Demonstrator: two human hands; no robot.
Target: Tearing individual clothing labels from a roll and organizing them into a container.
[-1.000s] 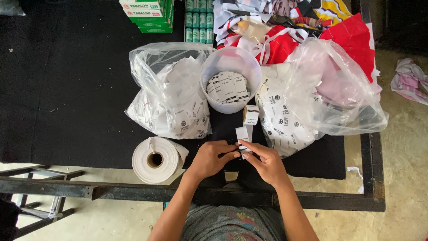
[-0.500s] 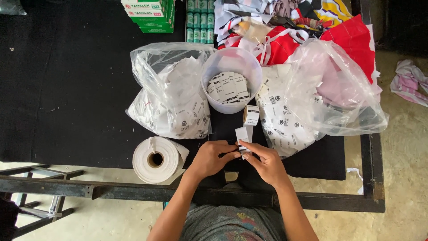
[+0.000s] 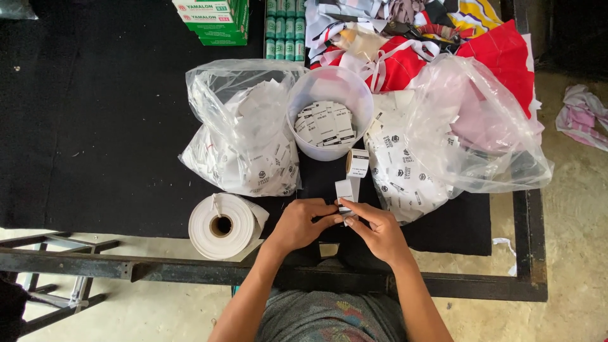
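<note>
Head view showed the left hand (image 3: 303,223) and right hand (image 3: 373,229) both pinched shut on a label strip (image 3: 346,190) near the table's front edge; thin, limp, light, best gripped by its edges.

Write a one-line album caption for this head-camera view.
Both hands, left hand and right hand, pinch a white label strip before a tub of labels.

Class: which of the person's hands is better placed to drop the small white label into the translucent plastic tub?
Probably the right hand: its fingertips pinch the small white label, with the translucent plastic tub straight ahead. The left hand only steadies it.
</note>
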